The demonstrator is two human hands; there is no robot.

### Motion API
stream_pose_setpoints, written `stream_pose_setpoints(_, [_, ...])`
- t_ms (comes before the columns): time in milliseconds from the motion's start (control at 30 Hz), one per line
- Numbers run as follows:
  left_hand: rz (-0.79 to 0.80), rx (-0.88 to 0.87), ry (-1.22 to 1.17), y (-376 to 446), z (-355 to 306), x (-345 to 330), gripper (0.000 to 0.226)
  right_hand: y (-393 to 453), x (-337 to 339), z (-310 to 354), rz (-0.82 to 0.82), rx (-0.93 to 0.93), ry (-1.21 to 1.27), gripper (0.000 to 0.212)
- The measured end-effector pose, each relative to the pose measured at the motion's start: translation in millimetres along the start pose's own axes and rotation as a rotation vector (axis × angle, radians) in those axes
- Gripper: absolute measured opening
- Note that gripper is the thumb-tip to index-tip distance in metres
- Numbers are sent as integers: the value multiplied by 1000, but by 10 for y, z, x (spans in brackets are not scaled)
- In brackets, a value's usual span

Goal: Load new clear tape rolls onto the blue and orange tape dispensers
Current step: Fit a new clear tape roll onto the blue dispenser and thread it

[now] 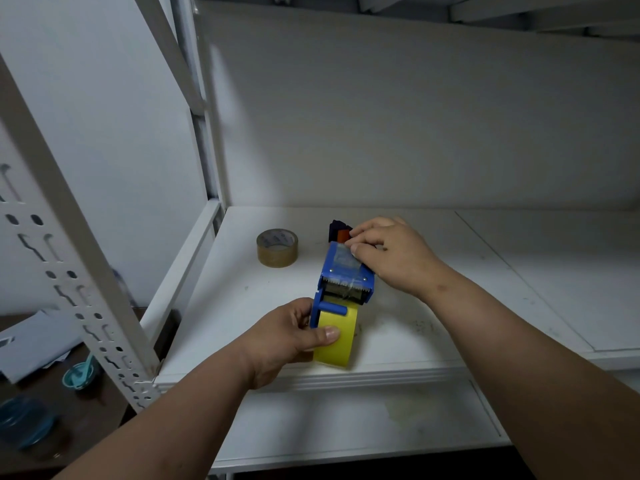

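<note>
Blue dispenser held in both hands at the shelf's front edge

The left hand (289,336) grips the yellow roll (335,341) mounted on the blue dispenser (346,275); at its 1 o'clock the right hand (391,254) pinches clear tape on the top plate. A spare tape roll (277,247) stands at 11 o'clock on the white shelf (450,306), the orange dispenser (341,232) just beyond.

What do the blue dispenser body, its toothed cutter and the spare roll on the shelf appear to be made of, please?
Blue dispenser: likely moulded plastic, with an even, matte colour. Toothed cutter: seemingly metal, a grey serrated edge with glints. Spare roll: glossy brownish-clear film, probably plastic tape, on what looks like a printed card core.
</note>
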State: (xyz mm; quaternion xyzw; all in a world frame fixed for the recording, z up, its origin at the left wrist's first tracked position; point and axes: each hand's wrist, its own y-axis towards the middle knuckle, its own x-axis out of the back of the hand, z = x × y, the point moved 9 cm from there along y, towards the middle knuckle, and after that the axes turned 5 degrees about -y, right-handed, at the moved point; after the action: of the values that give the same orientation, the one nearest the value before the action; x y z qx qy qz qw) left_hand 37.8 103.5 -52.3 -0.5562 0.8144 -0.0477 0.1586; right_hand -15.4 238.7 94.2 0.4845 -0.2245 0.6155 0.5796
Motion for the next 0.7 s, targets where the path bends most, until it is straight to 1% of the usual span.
stream_pose_setpoints(33, [6, 1, 5, 5, -1, -2, 45, -8, -20, 15, 39, 1, 13, 23])
stream_pose_setpoints(67, [17, 1, 12, 10, -2, -6, 44, -18, -72, 30, 103, 0, 26, 30])
stream_pose_setpoints(100, [27, 2, 17, 14, -2, -11, 44, -39, -145, 35, 187, -8, 54, 41])
stream_pose_setpoints(133, [34, 4, 17, 17, 1, -13, 44, -64, -223, 25, 268, -31, 113, 52])
stream_pose_setpoints(167, [37, 8, 13, 16, 7, -9, 44, -91, -283, 9, 327, -66, 202, 58])
stream_pose_setpoints(200, [39, 10, 5, 14, 16, -5, 44, -108, -321, -14, 359, -101, 302, 61])
stream_pose_setpoints(267, [49, 3, 3, 11, 23, -5, 44, -105, -361, -59, 378, -155, 466, 56])
stream_pose_setpoints(367, [59, -12, 20, 9, 21, -18, 44, -54, -390, -125, 336, -209, 590, 33])
stream_pose_setpoints(467, [55, -11, 23, 7, 17, -14, 43, 2, -390, -204, 224, -270, 649, 14])
stream_pose_setpoints(533, [51, -6, 27, 4, 18, -9, 43, 24, -384, -251, 141, -307, 654, 5])
stream_pose_setpoints(567, [49, -4, 30, 4, 16, -7, 43, 34, -378, -268, 106, -323, 647, 4])
stream_pose_setpoints(633, [45, -1, 41, 6, 6, -9, 43, 59, -354, -300, 45, -344, 633, 9])
stream_pose_setpoints(700, [38, 2, 47, 10, -5, -5, 42, 80, -330, -302, 35, -340, 639, 12])
